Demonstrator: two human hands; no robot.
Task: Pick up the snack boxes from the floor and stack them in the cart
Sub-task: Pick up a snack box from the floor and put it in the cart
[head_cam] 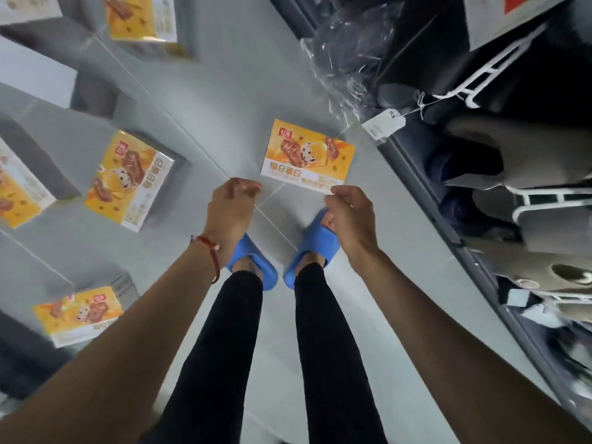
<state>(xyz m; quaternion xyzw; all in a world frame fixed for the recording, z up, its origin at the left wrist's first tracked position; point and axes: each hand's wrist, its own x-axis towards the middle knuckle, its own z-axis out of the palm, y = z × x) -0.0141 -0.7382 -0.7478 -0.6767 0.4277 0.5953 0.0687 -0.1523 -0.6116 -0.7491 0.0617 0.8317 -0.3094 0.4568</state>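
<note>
Left hand and right hand curled, seemingly pinching box corners; grip evenly, lift level off floor.

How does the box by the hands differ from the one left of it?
The box by the hands has its print facing the person; the left box is turned sideways. The left hand and right hand are at the first box's near corners; nothing touches the left box. Same orange design.
</note>
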